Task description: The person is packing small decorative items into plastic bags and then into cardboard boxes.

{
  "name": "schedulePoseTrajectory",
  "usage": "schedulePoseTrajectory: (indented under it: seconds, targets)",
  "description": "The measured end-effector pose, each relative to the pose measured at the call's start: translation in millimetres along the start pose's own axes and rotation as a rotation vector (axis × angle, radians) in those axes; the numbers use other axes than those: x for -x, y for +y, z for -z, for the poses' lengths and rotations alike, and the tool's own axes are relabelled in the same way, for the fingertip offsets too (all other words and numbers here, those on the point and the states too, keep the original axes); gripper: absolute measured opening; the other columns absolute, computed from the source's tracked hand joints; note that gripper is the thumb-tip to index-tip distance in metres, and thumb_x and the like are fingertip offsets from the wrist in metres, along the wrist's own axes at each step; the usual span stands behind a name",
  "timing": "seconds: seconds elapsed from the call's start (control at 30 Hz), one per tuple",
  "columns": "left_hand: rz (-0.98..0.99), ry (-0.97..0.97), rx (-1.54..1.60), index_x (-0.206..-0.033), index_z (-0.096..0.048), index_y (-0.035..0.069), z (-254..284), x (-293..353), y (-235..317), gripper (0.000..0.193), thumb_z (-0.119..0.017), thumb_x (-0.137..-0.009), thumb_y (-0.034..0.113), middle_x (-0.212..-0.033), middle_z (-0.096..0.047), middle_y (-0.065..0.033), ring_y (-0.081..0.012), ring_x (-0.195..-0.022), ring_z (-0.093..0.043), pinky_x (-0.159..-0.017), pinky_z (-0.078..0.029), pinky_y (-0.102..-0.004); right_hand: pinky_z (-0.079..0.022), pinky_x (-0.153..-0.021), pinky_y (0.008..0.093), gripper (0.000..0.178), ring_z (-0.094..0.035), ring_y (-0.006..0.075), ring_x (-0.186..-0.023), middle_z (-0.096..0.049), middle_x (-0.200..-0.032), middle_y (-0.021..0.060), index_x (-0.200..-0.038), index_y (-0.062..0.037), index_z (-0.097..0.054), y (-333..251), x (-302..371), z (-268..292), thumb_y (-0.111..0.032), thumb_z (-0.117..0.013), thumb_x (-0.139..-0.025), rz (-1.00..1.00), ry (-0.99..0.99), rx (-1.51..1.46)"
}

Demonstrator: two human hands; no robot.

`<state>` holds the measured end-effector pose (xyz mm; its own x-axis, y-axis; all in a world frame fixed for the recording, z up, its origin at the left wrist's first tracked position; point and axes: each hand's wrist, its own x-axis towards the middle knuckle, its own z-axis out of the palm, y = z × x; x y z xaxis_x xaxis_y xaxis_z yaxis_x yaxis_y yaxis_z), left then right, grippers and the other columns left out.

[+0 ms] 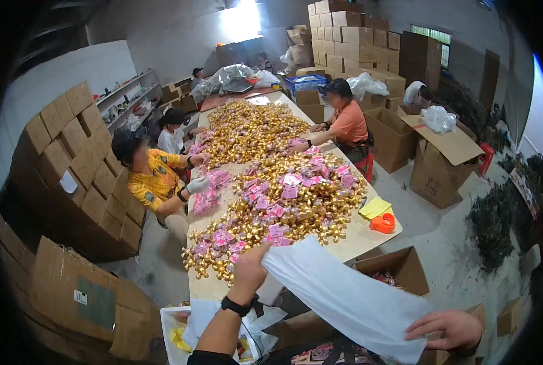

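Right hand (451,328) flat on white bag (344,292), left hand (250,264) pinching it

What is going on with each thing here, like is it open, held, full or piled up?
White bag: stretched out, held at both ends.
Left hand: gripping the bag's near-table end.
Right hand: fingers spread flat on the bag's other end.
Gold ornaments: heaped along the table.
Brown carton: open.
Orange tape dispenser: lying on the table.

Dim warehouse light, strong fisheye bend

A blown-out window (241,18) glares at twelve o'clock; a weaker one sits at one. Black vignette rings the frame, stacked boxes (70,158) curve at nine, and far workers look soft.
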<state>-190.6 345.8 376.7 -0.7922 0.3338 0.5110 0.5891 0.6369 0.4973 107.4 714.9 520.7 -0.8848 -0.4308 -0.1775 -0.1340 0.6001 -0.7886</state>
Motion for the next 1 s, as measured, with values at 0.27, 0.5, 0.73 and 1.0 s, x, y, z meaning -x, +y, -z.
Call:
schedulePoseTrajectory:
  seconds: [0.27,0.5,0.73,1.0]
  targets:
    - [-0.451,0.149,-0.157,-0.111,-0.07,0.011,45.8,-98.9,141.3,0.036,-0.058,-0.079,0.001,-0.095,-0.071,-0.0133,-0.0316,-0.081,-0.068,-0.07,-0.054,-0.0378,-0.039,-0.108,0.038,0.078,-0.048,0.026,-0.129,-0.047,-0.142,0.0193,-0.145,0.0049,-0.033,84.2,-18.1,85.2,-0.017,-0.076,-0.083,0.262,-0.108,-0.654]
    - [-0.59,0.263,-0.272,-0.111,-0.071,0.01,35.1,-119.1,214.5,0.038,-0.065,-0.074,0.001,-0.104,-0.07,-0.0138,-0.0304,-0.088,-0.068,-0.075,-0.054,-0.0369,-0.033,-0.109,0.0414,0.104,-0.042,0.0292,-0.133,-0.035,-0.148,0.0185,-0.152,-0.0016,-0.014,124.2,-32.7,97.4,-0.029,-0.08,-0.077,0.132,0.193,-0.473]
    - [-0.413,0.103,0.07,-0.114,-0.068,0.007,15.7,-102.4,274.3,0.049,-0.064,-0.068,-0.009,-0.104,-0.07,-0.0146,-0.0313,-0.092,-0.069,-0.078,-0.056,-0.035,-0.04,-0.104,0.048,0.114,-0.048,0.0468,-0.121,-0.045,-0.134,0.0342,-0.145,0.0119,-0.016,218.2,-68.7,-36.9,-0.05,-0.079,-0.074,0.072,0.302,0.11]
    - [-0.608,0.061,-0.086,-0.116,-0.069,0.01,-1.8,-76.6,279.7,0.044,-0.066,-0.073,0.0,-0.106,-0.07,-0.0121,-0.026,-0.083,-0.07,-0.069,-0.057,-0.0327,-0.052,-0.08,0.0313,0.033,-0.062,0.0155,-0.089,-0.065,-0.1,0.0079,-0.114,0.0008,-0.06,157.7,-37.5,77.7,-0.024,-0.063,-0.093,0.177,0.537,-0.812]
